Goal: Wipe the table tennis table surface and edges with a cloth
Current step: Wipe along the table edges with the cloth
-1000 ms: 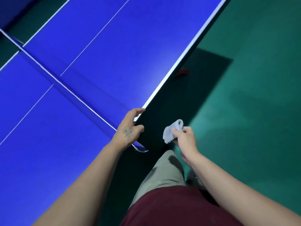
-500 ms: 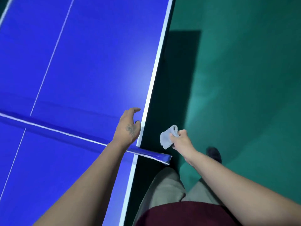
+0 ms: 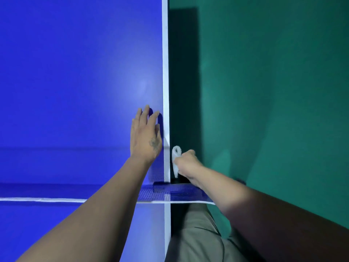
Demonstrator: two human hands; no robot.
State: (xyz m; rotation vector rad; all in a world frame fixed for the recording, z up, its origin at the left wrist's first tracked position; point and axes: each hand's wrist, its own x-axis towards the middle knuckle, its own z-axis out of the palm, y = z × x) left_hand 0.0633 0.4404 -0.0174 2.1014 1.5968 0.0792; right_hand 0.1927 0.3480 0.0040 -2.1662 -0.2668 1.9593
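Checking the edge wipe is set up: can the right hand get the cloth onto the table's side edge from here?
Probably yes. The right hand grips the cloth right beside the table edge, with nothing between them; the net lies nearer the person.

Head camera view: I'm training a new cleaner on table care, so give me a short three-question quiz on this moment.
1. True or false: the left hand holds the cloth.
2. Where is the cloth?
A. flat on the blue table top
B. beside the table's white side edge, in the right hand
C. draped over the net
3. Fill in: the left hand lies with its fingers ____ over the blue top.

Key: 1 false; 2 B; 3 straight.
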